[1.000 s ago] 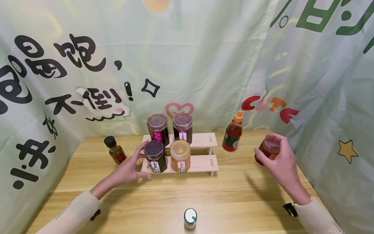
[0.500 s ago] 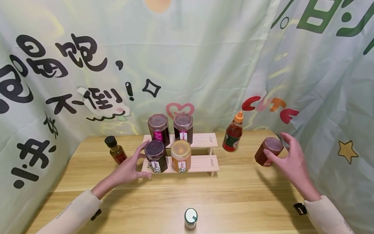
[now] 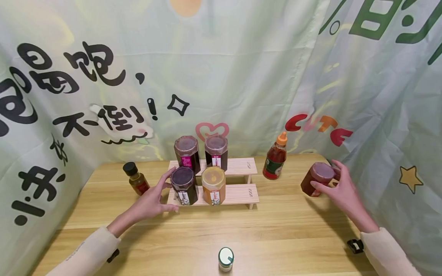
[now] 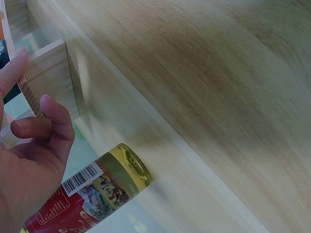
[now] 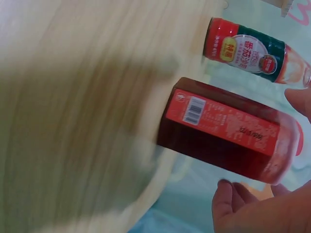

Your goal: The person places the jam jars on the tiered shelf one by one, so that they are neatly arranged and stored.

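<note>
In the head view my left hand is at the left end of a two-step wooden rack, thumb by the front corner. The left wrist view shows its fingertips curled at the rack's edge. A dark jam jar on the lower step is right beside the index finger. At the far right my right hand is spread around a dark red jar that stands on the table. In the right wrist view the thumb and fingers lie on either side of that jar, with gaps.
An amber jar stands on the lower step and two dark jars on the upper. An orange-capped sauce bottle is right of the rack, a black-capped bottle left. A small white-lidded container stands in front.
My right hand has drawn right and back from over the red jar's lid, its fingers loosened from it. The left hand has not moved.
</note>
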Demonstrator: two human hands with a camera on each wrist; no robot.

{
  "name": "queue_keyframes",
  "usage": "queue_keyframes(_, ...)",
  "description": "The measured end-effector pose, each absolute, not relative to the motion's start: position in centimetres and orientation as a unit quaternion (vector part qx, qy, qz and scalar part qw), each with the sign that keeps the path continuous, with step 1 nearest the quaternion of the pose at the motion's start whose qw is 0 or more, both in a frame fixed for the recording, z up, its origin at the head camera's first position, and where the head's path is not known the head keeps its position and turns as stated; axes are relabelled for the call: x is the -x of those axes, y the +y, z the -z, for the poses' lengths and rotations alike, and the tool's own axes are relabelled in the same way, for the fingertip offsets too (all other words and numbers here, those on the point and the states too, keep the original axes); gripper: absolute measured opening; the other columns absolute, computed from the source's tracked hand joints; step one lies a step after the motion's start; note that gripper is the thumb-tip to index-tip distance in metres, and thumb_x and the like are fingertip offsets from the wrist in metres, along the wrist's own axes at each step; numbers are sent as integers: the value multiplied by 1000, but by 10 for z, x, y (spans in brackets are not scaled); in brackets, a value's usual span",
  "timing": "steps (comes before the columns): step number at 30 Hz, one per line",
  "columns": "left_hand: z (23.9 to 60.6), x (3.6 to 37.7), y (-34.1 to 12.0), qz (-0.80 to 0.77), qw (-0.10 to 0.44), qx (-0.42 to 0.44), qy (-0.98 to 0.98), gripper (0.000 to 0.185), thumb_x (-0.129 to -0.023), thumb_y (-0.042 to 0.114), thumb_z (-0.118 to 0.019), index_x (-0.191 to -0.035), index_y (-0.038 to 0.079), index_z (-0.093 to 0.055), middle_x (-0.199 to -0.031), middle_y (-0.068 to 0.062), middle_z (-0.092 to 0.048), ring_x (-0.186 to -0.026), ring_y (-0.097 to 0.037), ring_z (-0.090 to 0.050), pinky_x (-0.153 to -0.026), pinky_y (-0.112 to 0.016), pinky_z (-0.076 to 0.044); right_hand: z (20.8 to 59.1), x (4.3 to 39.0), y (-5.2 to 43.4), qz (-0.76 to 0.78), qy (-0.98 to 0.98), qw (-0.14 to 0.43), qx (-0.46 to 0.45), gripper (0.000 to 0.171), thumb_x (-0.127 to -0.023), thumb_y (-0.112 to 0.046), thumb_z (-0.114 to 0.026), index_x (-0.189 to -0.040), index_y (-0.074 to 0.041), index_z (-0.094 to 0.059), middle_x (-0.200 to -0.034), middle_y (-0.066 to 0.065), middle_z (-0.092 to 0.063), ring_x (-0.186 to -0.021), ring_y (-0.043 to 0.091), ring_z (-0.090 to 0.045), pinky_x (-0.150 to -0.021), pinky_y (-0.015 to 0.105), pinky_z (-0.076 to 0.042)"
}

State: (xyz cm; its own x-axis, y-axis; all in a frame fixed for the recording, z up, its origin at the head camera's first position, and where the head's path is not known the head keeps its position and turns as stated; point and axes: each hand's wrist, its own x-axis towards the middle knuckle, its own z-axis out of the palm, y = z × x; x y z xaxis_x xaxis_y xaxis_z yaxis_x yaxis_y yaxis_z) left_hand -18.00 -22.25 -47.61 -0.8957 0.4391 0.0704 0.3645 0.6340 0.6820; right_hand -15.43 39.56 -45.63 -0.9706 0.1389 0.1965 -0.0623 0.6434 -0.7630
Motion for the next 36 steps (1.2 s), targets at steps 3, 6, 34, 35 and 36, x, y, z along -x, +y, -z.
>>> queue_keyframes(3,477,179,-224,-367,50,-223,902,135,-80,25,-101,-176,35,-8,-141,-24,-68,-60,-15,-55,-56,-36,-49,463,157,398,-420,-901,111,17,107,-96,-27,-88,-170,0,-16,-147,39,-45,-123,48,-53,-78,10,-41)
queue_keyframes(6,477,179,-225,-368,49,-226,901,135,-80,25,-101,-176,35,-8,-140,-24,-69,-63,-16,-57,-57,-36,-50,469,158,401,-417,-902,113,7,105,-95,-21,-88,-170,0,-18,-142,37,-48,-115,37,-60,-74,8,-44)
queue_keyframes(34,477,180,-224,-378,51,-221,898,135,-80,26,-101,-176,38,-8,-143,-24,-67,-67,-17,-60,-57,-38,-51,467,160,393,-344,-930,130,5,100,-84,-21,-97,-161,-5,-35,-130,35,-59,-111,50,-59,-79,55,-46)
queue_keyframes(35,477,180,-224,-378,51,-220,898,135,-80,26,-101,-176,38,-7,-143,-25,-67,-66,-17,-61,-58,-38,-51,466,159,392,-343,-930,131,7,100,-83,-22,-97,-160,-5,-36,-129,35,-60,-110,50,-59,-78,54,-47)
queue_keyframes(36,477,180,-224,-377,51,-219,898,135,-80,26,-101,-176,38,-8,-143,-25,-67,-66,-17,-61,-58,-38,-51,466,158,390,-342,-930,131,9,100,-83,-23,-98,-159,-5,-37,-128,35,-60,-109,49,-60,-78,54,-47)
